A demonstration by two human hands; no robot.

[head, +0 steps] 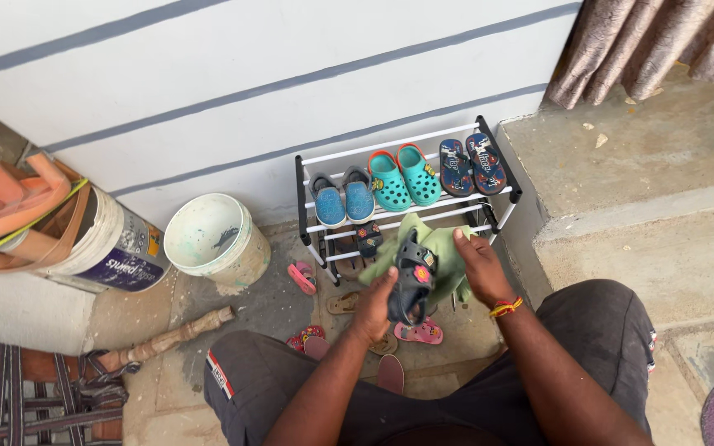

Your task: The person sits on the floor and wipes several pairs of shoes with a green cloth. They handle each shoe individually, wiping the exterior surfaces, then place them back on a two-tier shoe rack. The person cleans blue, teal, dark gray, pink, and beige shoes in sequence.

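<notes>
Left hand (373, 307) clamped on a dark clog (411, 279), frame centre. Right hand (479, 266) closed on a green cloth (440, 248), pressed against the clog's upper side.

Risks, my read:
- Left grip is only on the clog's lower end; hard pressure from the cloth could twist it loose onto the floor.
- Cloth hangs toward the rack (406, 186); could snag on a rail.
- Loose sandals lie by the knees; easy to step on or kick if the person shifts.

Counts, near to far:
- Floor, lower centre: roughly six loose sandals, mostly pink, one tan (344, 302); some partly hidden.
- Rack lower shelf: one dark clog (368, 239) visible, rest hidden.
- Rack top shelf: three pairs: blue shoes (342, 199), teal clogs (404, 176), printed flip-flops (473, 164).
- Left of frame: two buckets, an upright white one (215, 239) and one tipped (113, 244).
</notes>
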